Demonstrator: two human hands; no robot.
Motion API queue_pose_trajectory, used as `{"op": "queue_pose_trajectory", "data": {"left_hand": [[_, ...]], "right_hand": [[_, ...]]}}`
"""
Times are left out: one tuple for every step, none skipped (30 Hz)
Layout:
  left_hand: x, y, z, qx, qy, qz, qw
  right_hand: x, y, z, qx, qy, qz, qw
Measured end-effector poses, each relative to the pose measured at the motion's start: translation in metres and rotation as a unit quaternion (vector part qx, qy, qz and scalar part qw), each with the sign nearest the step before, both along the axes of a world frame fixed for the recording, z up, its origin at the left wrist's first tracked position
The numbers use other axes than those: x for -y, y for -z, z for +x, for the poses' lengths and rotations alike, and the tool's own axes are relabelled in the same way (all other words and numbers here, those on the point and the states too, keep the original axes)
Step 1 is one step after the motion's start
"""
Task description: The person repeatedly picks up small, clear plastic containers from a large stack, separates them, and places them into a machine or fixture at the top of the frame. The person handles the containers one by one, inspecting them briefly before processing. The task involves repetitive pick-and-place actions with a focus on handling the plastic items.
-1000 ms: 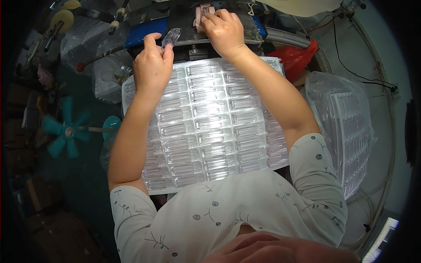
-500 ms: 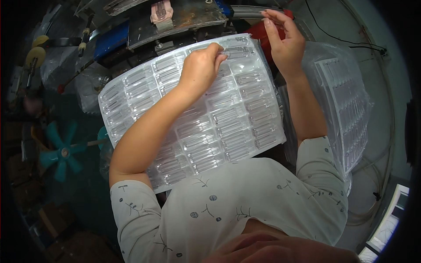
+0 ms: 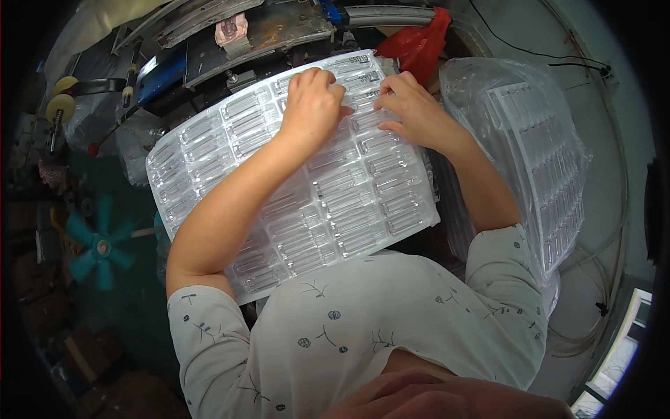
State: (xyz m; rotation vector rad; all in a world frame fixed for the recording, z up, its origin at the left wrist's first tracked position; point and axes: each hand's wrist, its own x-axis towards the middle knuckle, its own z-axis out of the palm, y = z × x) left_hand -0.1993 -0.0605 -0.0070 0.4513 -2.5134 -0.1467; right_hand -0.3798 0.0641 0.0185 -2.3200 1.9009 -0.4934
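Note:
A large clear plastic tray, tilted in front of my body, has rows of compartments holding slim transparent plastic pieces. My left hand is over its far middle part, fingers curled and thumb drawn in; whatever the fingertips hold is hidden. At the tray's far right corner is my right hand, with its fingers curved and a gap between thumb and forefinger. Its fingertips are at pieces with dark printing, and nothing shows clearly gripped there.
A metal machine bed with a small pink-and-clear fixture stands just beyond the tray. A red bag hangs at its right. Bagged trays stand upright on the right; a teal fan is at the left.
My right hand has come down and left from above the red bag to the tray's far right corner. My left hand has shifted slightly left. The printed pieces show more clearly.

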Motion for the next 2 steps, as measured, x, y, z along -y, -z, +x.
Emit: {"op": "queue_pose_trajectory", "data": {"left_hand": [[0.0043, -0.0045, 0.0057, -0.018, -0.007, 0.040, 0.999], [0.0094, -0.0102, 0.0129, -0.036, -0.014, 0.079, 0.996]], "right_hand": [[0.0001, -0.0009, -0.0004, -0.002, -0.006, 0.008, 1.000], [-0.0003, -0.0038, -0.0011, -0.004, -0.012, 0.016, 1.000]]}}
